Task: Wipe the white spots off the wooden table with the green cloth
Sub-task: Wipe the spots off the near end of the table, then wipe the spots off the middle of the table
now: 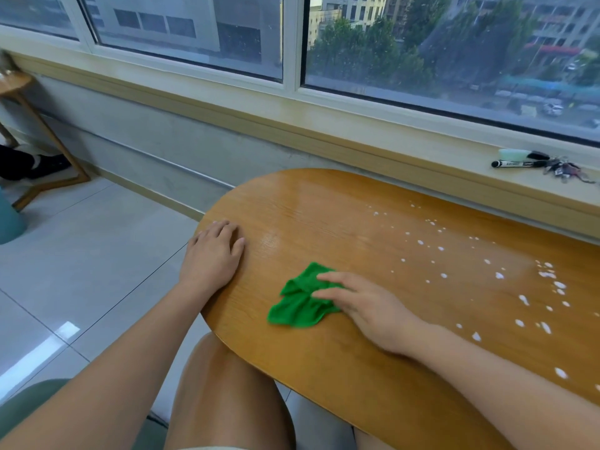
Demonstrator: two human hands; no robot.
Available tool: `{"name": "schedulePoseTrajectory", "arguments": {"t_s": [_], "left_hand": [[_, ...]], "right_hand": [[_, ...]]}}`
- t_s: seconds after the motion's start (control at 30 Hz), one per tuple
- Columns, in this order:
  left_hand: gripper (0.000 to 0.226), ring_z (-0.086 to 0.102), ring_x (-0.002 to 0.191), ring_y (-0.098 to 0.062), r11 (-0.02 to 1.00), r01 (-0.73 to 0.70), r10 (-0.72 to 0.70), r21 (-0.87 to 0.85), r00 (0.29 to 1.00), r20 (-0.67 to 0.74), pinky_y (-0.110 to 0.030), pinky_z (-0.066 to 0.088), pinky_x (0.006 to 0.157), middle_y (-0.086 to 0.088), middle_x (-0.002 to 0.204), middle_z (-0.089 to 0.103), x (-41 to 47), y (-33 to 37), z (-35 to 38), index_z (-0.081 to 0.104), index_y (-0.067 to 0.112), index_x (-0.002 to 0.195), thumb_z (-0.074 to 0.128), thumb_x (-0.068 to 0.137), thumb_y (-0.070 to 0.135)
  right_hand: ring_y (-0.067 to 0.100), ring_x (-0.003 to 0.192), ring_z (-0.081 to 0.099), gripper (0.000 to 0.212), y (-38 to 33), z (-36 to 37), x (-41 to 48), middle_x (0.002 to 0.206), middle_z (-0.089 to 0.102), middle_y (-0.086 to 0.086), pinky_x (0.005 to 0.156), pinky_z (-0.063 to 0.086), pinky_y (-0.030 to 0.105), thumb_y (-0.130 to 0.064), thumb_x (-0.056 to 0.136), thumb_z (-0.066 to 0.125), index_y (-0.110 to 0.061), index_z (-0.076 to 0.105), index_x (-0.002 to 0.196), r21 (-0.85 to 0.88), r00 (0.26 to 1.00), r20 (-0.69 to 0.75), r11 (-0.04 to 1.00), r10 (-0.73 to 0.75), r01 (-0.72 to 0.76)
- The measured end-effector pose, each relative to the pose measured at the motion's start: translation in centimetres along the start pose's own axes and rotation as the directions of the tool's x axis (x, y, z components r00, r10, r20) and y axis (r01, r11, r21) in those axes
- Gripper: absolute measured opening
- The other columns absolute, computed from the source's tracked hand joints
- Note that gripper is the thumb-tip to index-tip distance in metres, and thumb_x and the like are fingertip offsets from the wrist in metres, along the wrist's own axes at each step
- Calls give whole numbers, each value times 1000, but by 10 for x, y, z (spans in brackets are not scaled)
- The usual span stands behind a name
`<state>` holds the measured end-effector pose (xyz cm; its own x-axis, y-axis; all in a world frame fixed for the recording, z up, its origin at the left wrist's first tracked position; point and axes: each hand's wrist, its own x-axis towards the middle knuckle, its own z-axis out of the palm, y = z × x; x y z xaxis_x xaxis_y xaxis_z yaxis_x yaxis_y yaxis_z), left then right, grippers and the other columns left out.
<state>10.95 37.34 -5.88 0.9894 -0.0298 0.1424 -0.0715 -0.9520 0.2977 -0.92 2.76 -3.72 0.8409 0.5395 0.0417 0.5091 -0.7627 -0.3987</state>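
Observation:
A crumpled green cloth lies on the wooden table, near its rounded left end. My right hand rests flat on the cloth's right part, fingers spread over it and pressing it down. My left hand lies palm down on the table's left edge, holding nothing. Several white spots are scattered over the right half of the table, well to the right of the cloth.
A window sill runs behind the table; on it at the right lie a black marker and a bunch of keys. A second wooden table stands at the far left. My knees are under the table's near edge.

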Motion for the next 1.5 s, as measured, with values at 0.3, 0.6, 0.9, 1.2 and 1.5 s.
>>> {"name": "schedulePoseTrajectory", "arguments": {"t_s": [0.3, 0.6, 0.9, 1.2, 1.5], "left_hand": [[60, 28, 157, -22, 1000, -3, 4, -13, 1000, 7, -54, 23, 125, 2, 168, 38, -5, 4, 0, 43, 28, 158, 30, 107, 56], [58, 29, 157, -23, 1000, -10, 10, -21, 1000, 12, -54, 25, 125, 1, 169, 38, -8, 6, 1, 45, 26, 158, 33, 108, 53], [52, 46, 145, -26, 992, -127, 127, -10, 991, 41, -51, 41, 114, 1, 160, 48, -17, 42, 7, 52, 25, 151, 42, 106, 49], [53, 42, 148, -26, 964, -259, 263, -60, 962, 78, -49, 39, 114, 0, 164, 44, -32, 126, 19, 50, 24, 154, 49, 106, 46], [54, 47, 143, -26, 948, -304, 313, -93, 945, 98, -49, 40, 114, 2, 161, 47, -46, 160, 33, 50, 25, 152, 46, 105, 50]], "right_hand": [[27, 149, 42, 39, 111, -40, 18, 162, 44, -7, 114, 43, 55, -25, 113, 41, -38, 60, 145, 25, 836, -273, 872, 476, -488], [24, 158, 28, 44, 7, -2, 6, 170, 33, -7, 124, 32, 57, -28, 113, 41, -37, 47, 156, -30, 929, -140, 936, 342, -349], [10, 159, 20, 42, -76, 30, -58, 168, 32, -17, 128, 22, 38, -41, 112, 41, -41, 49, 153, 20, 997, 15, 997, -78, 77], [17, 146, 46, 30, -46, 27, -103, 157, 53, -5, 116, 43, 38, -24, 112, 54, -30, 68, 138, 55, 983, -103, 986, -153, 159], [5, 137, 53, 36, -16, -21, -130, 148, 53, -22, 112, 44, 30, -21, 113, 49, -35, 63, 143, 319, 957, -221, 941, 190, -114]]}}
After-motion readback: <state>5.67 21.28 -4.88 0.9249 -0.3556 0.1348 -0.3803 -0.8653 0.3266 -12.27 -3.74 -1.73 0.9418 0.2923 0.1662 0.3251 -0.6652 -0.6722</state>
